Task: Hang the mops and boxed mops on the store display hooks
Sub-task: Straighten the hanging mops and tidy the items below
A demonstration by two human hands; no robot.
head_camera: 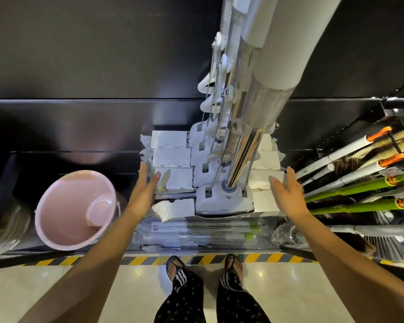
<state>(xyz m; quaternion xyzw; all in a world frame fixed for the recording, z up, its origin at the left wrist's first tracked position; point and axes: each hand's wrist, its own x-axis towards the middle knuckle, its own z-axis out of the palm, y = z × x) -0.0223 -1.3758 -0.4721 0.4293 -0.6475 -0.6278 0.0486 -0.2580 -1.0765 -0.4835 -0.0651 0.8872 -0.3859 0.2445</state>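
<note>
Several white flat mops (223, 201) with chrome and white handles (247, 145) hang in a row straight ahead, their heads low over the bottom shelf. Their white pads (170, 157) stick out to both sides in stacked rows. My left hand (145, 190) is open, fingers stretched toward the left ends of the pads, just short of them. On the other side my right hand (289, 192) is open too, palm facing inward beside the right ends of the pads. Neither hand holds anything. Plastic-wrapped mop parts (196, 231) lie on the shelf below the heads.
A pink bucket (75, 206) stands on the bottom shelf at the left. Brooms and mops with green, white and orange handles (359, 185) lean at the right. A black back panel (91, 54) rises behind. A yellow-black striped edge (145, 259) marks the shelf front by my feet.
</note>
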